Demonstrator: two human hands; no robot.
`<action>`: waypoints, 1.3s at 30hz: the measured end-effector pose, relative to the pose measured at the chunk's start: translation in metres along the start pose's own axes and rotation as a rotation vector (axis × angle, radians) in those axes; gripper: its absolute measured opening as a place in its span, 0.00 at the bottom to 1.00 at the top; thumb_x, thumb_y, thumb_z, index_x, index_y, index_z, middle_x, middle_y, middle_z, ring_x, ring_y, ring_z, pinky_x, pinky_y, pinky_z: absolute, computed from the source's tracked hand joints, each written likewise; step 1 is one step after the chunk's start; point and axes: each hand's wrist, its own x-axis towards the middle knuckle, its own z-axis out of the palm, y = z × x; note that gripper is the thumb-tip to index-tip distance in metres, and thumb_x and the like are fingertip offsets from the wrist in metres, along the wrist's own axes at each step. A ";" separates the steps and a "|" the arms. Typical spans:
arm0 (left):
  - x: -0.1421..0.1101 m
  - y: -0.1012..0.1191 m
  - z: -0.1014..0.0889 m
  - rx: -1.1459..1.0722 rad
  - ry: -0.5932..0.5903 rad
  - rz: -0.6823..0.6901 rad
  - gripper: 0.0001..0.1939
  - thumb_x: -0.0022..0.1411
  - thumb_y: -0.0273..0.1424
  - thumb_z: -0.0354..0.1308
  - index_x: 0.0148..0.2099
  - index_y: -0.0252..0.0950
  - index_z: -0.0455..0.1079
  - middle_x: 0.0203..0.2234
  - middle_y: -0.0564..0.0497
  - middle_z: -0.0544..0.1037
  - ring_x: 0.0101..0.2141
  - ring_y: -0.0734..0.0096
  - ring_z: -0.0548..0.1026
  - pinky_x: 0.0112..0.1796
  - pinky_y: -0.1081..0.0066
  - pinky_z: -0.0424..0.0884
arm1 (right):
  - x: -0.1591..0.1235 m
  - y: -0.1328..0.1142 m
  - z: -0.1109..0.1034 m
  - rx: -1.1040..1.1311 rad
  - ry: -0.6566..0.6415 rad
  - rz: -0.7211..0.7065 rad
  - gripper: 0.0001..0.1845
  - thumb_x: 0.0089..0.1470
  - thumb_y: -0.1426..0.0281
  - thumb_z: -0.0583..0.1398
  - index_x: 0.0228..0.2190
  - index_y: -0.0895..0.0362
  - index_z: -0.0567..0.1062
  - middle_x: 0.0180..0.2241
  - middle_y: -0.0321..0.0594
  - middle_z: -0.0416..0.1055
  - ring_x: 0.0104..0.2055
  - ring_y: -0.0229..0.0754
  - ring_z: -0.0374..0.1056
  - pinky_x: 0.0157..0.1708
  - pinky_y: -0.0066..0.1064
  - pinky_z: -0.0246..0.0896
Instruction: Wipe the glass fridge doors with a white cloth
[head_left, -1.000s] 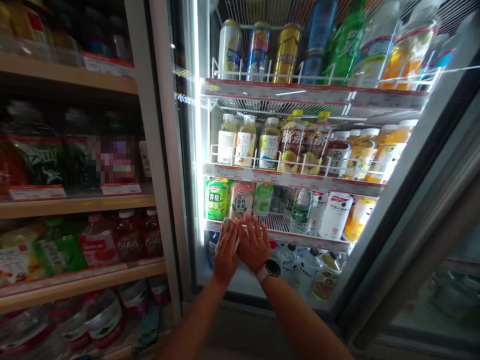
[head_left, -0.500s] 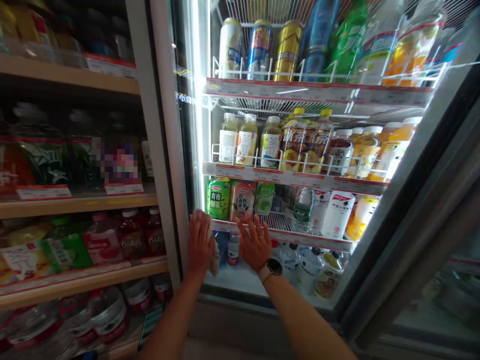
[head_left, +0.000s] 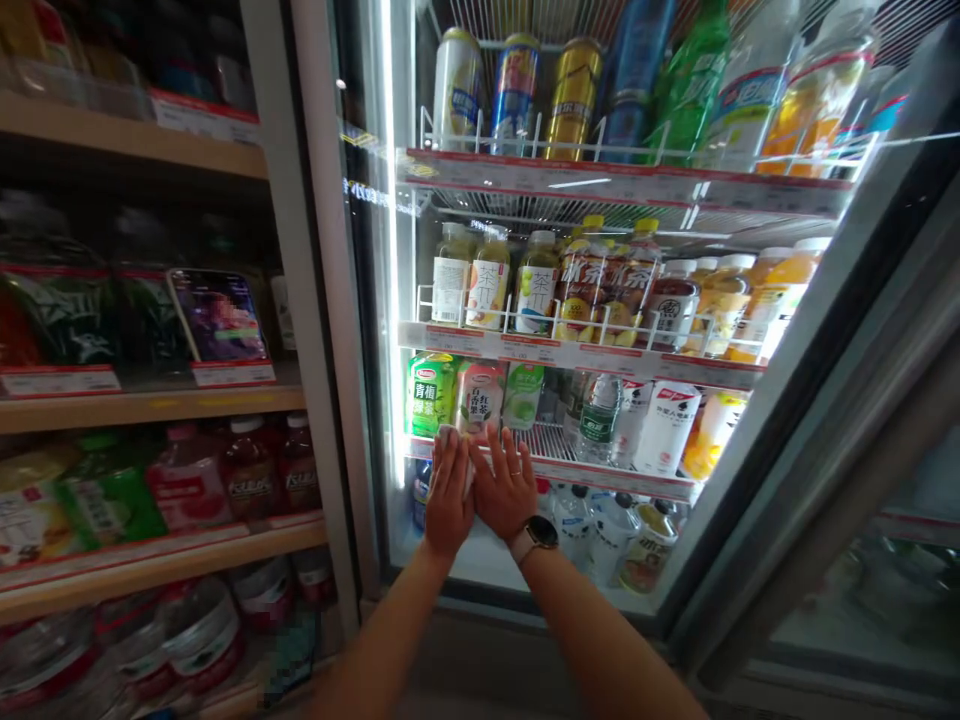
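Observation:
Against the glass door [head_left: 484, 562] of a lit drinks fridge, my left hand [head_left: 448, 500] presses a pale cloth [head_left: 470, 472]. Only the cloth's edges show around the fingers; the rest is hidden under the palm. Close beside it, my right hand [head_left: 507, 492] rests on the glass with fingers spread and nothing held. A watch [head_left: 541, 532] is on the right wrist. Behind the glass, just above my fingertips, stand a green tea bottle [head_left: 431, 395] and a pink-labelled bottle [head_left: 480, 398].
Open shelving [head_left: 180, 402] with several bottles runs along the left. A phone [head_left: 219, 315] leans upright on its middle shelf. Inside the fridge, wire racks hold cans [head_left: 574, 100] and bottles [head_left: 536, 285]. A dark door frame [head_left: 757, 450] slants down the right side.
My left hand has slid right across the glass with the cloth, from near the door's left edge to beside my right hand. My right hand stays in nearly the same place.

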 end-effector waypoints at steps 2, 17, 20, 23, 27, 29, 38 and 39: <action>0.000 -0.003 -0.001 0.024 -0.018 0.034 0.32 0.70 0.27 0.45 0.72 0.40 0.41 0.69 0.47 0.48 0.68 0.63 0.46 0.66 0.59 0.52 | 0.000 0.000 0.000 -0.004 -0.002 -0.001 0.32 0.58 0.71 0.56 0.64 0.54 0.60 0.63 0.47 0.61 0.70 0.48 0.46 0.67 0.44 0.40; 0.009 -0.062 -0.049 0.117 0.131 -0.225 0.30 0.70 0.29 0.44 0.71 0.43 0.44 0.70 0.48 0.47 0.69 0.59 0.42 0.66 0.53 0.45 | 0.002 -0.001 -0.003 -0.018 -0.013 -0.001 0.35 0.58 0.70 0.55 0.66 0.53 0.56 0.62 0.46 0.64 0.70 0.48 0.47 0.67 0.44 0.39; 0.006 -0.043 -0.032 0.069 0.096 -0.149 0.30 0.70 0.29 0.42 0.72 0.42 0.43 0.70 0.48 0.46 0.69 0.59 0.41 0.66 0.53 0.45 | 0.002 -0.001 -0.003 -0.015 -0.007 -0.002 0.34 0.58 0.70 0.55 0.65 0.53 0.58 0.62 0.46 0.64 0.70 0.47 0.46 0.67 0.44 0.39; 0.003 -0.018 -0.014 0.023 0.036 -0.031 0.30 0.71 0.29 0.42 0.72 0.41 0.42 0.70 0.49 0.47 0.68 0.61 0.43 0.67 0.54 0.46 | 0.002 -0.001 -0.002 -0.012 0.001 -0.004 0.32 0.59 0.70 0.55 0.64 0.54 0.60 0.62 0.47 0.63 0.70 0.48 0.45 0.67 0.44 0.38; 0.001 0.002 0.001 -0.007 0.019 0.045 0.31 0.70 0.25 0.43 0.71 0.40 0.42 0.69 0.48 0.50 0.68 0.65 0.47 0.66 0.60 0.53 | 0.001 0.000 -0.001 -0.013 0.012 -0.004 0.29 0.59 0.72 0.53 0.62 0.56 0.63 0.62 0.47 0.63 0.70 0.46 0.45 0.67 0.43 0.39; 0.002 0.004 0.002 0.014 0.023 0.065 0.31 0.69 0.24 0.44 0.71 0.37 0.42 0.69 0.47 0.50 0.67 0.64 0.48 0.65 0.60 0.54 | 0.000 0.000 0.000 -0.011 0.017 -0.003 0.29 0.59 0.74 0.52 0.62 0.56 0.64 0.62 0.48 0.63 0.70 0.46 0.45 0.67 0.43 0.39; 0.007 -0.046 -0.040 0.179 -0.051 0.070 0.34 0.67 0.21 0.43 0.72 0.41 0.41 0.70 0.50 0.46 0.68 0.60 0.45 0.66 0.54 0.50 | -0.001 0.000 -0.002 -0.011 -0.033 -0.001 0.33 0.59 0.69 0.56 0.64 0.53 0.59 0.63 0.46 0.61 0.70 0.48 0.47 0.67 0.44 0.37; 0.007 -0.052 -0.045 0.176 -0.034 0.011 0.34 0.67 0.22 0.43 0.72 0.42 0.41 0.70 0.50 0.45 0.68 0.60 0.44 0.66 0.54 0.49 | -0.001 0.000 -0.002 -0.009 -0.033 0.002 0.34 0.58 0.69 0.56 0.65 0.53 0.58 0.63 0.46 0.61 0.69 0.48 0.47 0.67 0.44 0.37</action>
